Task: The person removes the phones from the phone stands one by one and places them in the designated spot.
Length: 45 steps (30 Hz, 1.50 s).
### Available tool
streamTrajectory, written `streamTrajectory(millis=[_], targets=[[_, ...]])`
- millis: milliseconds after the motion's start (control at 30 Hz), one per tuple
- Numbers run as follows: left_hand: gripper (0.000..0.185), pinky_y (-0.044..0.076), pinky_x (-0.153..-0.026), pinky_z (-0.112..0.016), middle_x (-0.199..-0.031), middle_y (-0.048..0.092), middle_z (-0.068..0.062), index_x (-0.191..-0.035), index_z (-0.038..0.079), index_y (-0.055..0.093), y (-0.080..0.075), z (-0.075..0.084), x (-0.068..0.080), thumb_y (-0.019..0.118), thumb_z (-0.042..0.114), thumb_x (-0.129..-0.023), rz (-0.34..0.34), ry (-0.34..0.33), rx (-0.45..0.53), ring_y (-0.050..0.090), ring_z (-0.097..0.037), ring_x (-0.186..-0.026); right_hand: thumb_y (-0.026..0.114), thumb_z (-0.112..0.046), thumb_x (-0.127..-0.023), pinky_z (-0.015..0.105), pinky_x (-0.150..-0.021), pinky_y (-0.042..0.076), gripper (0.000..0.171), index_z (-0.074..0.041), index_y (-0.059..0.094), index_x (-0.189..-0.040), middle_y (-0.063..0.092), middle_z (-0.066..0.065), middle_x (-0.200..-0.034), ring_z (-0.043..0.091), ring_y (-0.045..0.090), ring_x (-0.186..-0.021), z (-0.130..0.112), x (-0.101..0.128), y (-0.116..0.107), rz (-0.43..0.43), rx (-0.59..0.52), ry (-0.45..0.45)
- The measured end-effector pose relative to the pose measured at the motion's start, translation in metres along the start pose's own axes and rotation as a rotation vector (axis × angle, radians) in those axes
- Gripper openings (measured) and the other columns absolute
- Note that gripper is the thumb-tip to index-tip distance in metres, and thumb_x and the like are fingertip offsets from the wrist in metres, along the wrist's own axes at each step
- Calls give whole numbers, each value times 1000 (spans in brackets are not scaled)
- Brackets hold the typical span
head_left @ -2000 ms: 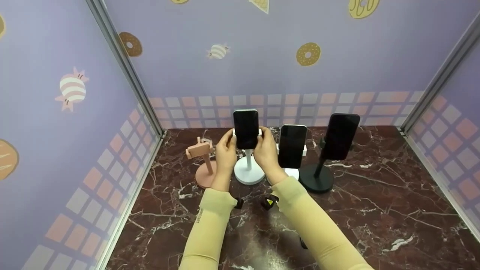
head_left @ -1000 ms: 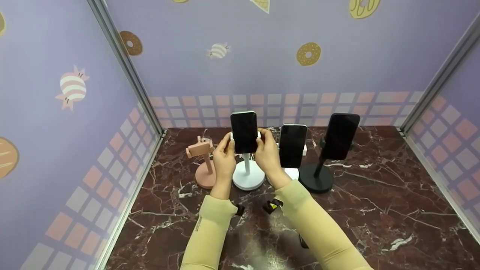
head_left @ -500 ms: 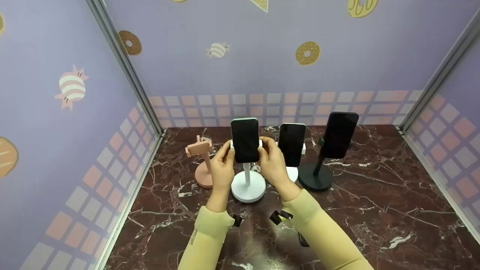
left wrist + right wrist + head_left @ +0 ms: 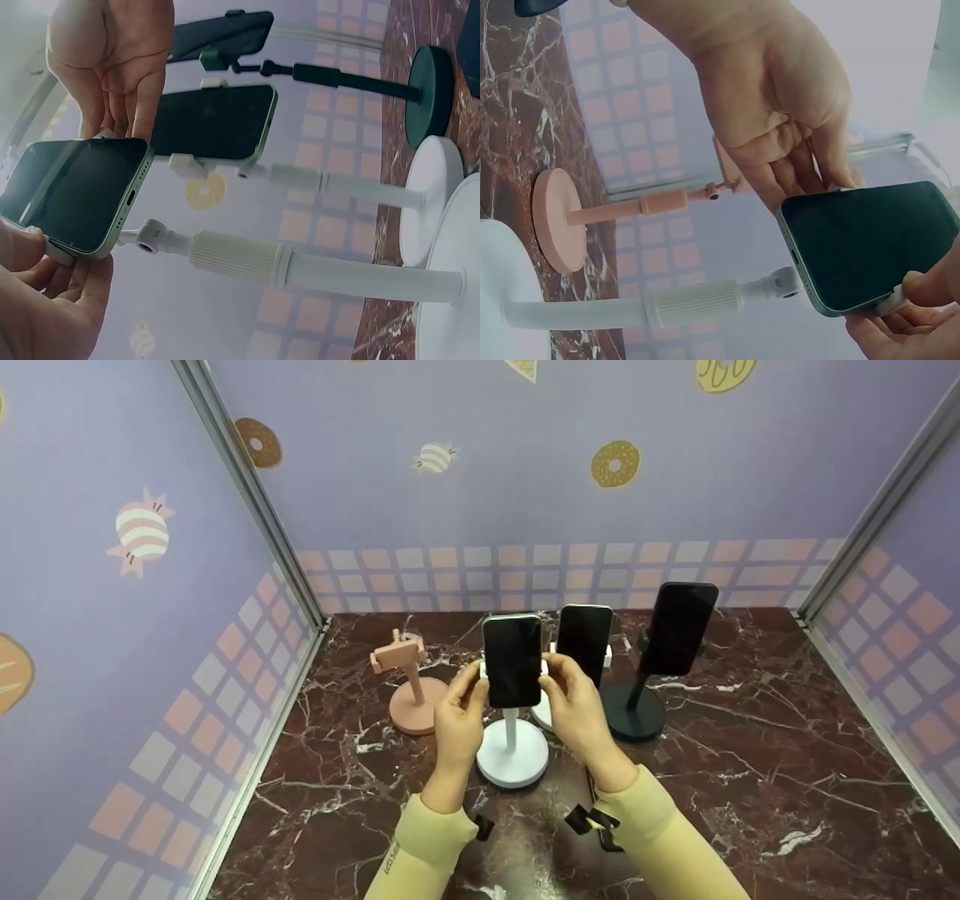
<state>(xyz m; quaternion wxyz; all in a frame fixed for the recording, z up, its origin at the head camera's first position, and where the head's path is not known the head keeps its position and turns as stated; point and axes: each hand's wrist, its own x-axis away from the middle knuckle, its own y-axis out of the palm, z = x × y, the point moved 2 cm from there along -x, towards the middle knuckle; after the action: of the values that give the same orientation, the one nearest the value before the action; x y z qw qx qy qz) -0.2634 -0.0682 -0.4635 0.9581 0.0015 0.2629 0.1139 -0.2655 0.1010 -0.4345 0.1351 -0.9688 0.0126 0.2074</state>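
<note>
A white phone stand [image 4: 513,756] with a dark-screened phone [image 4: 512,660] in its clamp stands in front of the others. My left hand [image 4: 459,724] pinches the left side of the clamp, thumb in front and fingers behind. On the opposite side my right hand [image 4: 581,712] pinches the clamp likewise. The left wrist view shows the phone [image 4: 79,195] between both hands, above the stand's ribbed neck [image 4: 240,257]. In the right wrist view, a thumb and fingers hold each long edge of the phone [image 4: 874,247]. The far fingers are partly hidden.
A pink stand [image 4: 418,706] is at the left, its holder bare. Behind my right hand, a second white stand bears a phone [image 4: 585,634]; a black stand [image 4: 634,712] with a phone is beside it. A dark object [image 4: 611,840] lies near my right cuff. Patterned walls surround the marble-look table [image 4: 750,780].
Both hands have brought the white stand and its phone towards me, and lately a little to the right. It now partly covers the second white stand. The other stands have stayed put.
</note>
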Motion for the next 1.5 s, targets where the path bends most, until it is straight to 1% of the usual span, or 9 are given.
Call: streamTrajectory(millis=[67, 200, 267, 433, 600, 833, 1167, 1300, 1500], targets=[[34, 54, -89, -13, -127, 64, -36, -129, -19, 60, 3, 0, 3, 62, -4, -99, -13, 12, 31, 62, 4, -101, 56, 6, -101, 30, -98, 55, 29, 13, 57, -129, 66, 27, -125, 36, 65, -117, 0, 4, -5, -4, -6, 1], [33, 55, -86, -15, -124, 66, -36, -129, -18, 61, 9, 1, 9, 62, -5, -98, -38, 46, 57, 65, 1, -99, 55, 8, -101, 15, -94, 52, 28, 14, 57, -128, 67, 27, -122, 31, 65, -113, 1, 10, -14, 0, -22, -2], [33, 55, -84, -15, -121, 67, -34, -128, -17, 62, 12, 2, 11, 63, -5, -97, -47, 56, 53, 65, 0, -97, 55, 8, -101, 11, -93, 50, 28, 15, 57, -128, 67, 28, -122, 24, 65, -112, 1, 13, -18, 5, -29, -5], [34, 55, -84, -14, -120, 69, -33, -128, -16, 63, 18, 3, 17, 65, -3, -97, -59, 67, 32, 65, 0, -99, 55, 8, -101, 11, -94, 50, 28, 15, 56, -128, 65, 29, -125, 5, 62, -110, 3, 18, -26, 19, -53, -8], [34, 56, -85, -15, -122, 68, -33, -129, -16, 62, 24, 2, 20, 64, -5, -96, -73, 73, 62, 66, -2, -100, 55, 8, -101, 10, -94, 49, 29, 16, 56, -128, 65, 31, -124, -3, 60, -109, 7, 22, -31, 32, -54, -23], [35, 58, -93, -19, -125, 66, -34, -129, -18, 60, 27, -3, 25, 63, -5, -97, -101, 75, 108, 67, -3, -108, 56, 9, -100, 10, -94, 49, 29, 16, 56, -128, 65, 30, -124, -5, 60, -105, 15, 26, -34, 39, -64, 1], [36, 60, -85, -19, -125, 65, -35, -130, -18, 60, 23, -9, 34, 63, -6, -96, -105, 72, 111, 68, -2, -101, 55, 7, -101, 11, -92, 50, 28, 16, 56, -128, 65, 30, -122, -3, 60, -106, 20, 37, -32, 31, -53, -63], [35, 60, -84, -18, -125, 65, -36, -130, -18, 60, 23, -10, 36, 63, -5, -97, -105, 50, 124, 68, -2, -100, 55, 6, -102, 10, -92, 50, 28, 17, 56, -127, 65, 31, -121, -3, 60, -107, 20, 39, -31, 30, -46, -102], [35, 60, -82, -19, -122, 67, -34, -130, -16, 60, 21, -11, 35, 63, -4, -98, -118, 7, 133, 68, -3, -96, 55, 4, -103, 11, -91, 51, 28, 15, 57, -128, 67, 28, -121, 0, 61, -107, 21, 40, -31, 37, -1, -105]])
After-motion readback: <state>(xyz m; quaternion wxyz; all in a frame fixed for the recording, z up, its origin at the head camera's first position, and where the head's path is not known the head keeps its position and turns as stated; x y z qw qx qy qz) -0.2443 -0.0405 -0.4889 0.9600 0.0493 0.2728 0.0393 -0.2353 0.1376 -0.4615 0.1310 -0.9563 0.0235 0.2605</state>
